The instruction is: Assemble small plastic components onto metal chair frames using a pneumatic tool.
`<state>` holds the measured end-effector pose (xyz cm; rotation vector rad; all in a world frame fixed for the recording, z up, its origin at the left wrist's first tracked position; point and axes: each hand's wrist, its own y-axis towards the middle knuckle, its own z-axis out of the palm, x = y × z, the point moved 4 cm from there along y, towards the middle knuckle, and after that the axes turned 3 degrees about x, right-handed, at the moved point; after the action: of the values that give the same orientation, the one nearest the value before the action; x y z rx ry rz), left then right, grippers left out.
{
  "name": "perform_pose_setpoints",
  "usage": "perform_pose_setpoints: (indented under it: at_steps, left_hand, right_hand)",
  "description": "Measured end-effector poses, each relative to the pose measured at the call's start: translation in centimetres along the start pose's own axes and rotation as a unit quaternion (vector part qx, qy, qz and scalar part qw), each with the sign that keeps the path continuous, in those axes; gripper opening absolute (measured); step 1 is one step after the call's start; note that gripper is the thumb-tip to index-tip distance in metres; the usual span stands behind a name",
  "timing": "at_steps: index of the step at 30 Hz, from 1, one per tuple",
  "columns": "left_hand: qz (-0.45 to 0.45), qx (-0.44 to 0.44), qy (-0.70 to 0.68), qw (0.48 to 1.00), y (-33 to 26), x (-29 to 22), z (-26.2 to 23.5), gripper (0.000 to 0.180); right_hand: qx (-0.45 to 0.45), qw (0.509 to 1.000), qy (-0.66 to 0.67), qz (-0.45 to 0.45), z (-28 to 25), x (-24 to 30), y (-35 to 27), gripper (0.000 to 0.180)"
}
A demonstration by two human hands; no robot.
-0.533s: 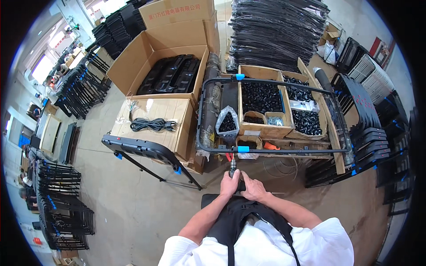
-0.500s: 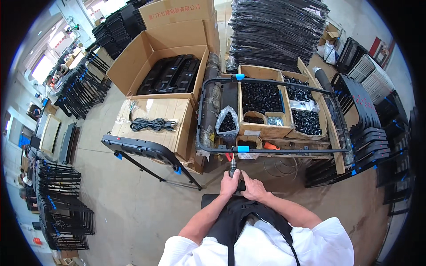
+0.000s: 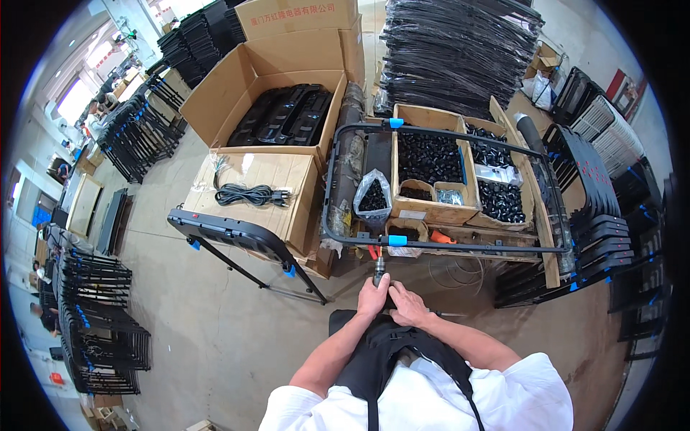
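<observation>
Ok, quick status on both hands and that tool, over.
Left hand wrapped on powered screwdriver. Right hand beside it, touching. Tip up at black tube frame. Nothing between.

Boxes and stacked black frames around us on the workshop floor

We see an open cardboard box of black moulded parts (image 3: pixel 282 115), a closed carton (image 3: pixel 251 190) with a coiled black cable (image 3: pixel 248 194) on top, wooden crates of small black fittings (image 3: pixel 430 158), and stacked black frames (image 3: pixel 460 50).

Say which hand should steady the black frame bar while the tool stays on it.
Probably the right hand: it only rests beside the tool, whereas the left hand wraps its grip below the black frame bar.
</observation>
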<state>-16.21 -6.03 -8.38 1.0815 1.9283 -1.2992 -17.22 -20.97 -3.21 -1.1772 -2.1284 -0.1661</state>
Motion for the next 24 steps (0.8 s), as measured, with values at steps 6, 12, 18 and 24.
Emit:
perform_pose_setpoints:
  at_steps: [6, 12, 18, 24]
  left_hand:
    - [-0.004, -0.018, 0.003, 1.000, 0.0, 1.3, 0.2, 0.063]
    - [0.007, -0.005, -0.001, 1.000, -0.6, 1.4, 0.4, 0.060]
    - [0.012, 0.010, -0.031, 0.999, -2.2, 2.3, 1.5, 0.059]
    - [0.027, 0.027, -0.031, 0.999, -1.8, 0.4, 2.8, 0.053]
  right_hand:
    - [0.021, 1.000, 0.010, 0.014, 0.4, 0.2, -0.3, 0.064]
    - [0.004, 1.000, -0.014, 0.012, 1.2, -0.3, -0.9, 0.062]
    - [0.005, 0.999, -0.037, -0.002, 1.8, -1.2, -2.5, 0.065]
    - [-0.023, 0.995, -0.053, 0.080, -0.1, -1.6, -3.4, 0.073]
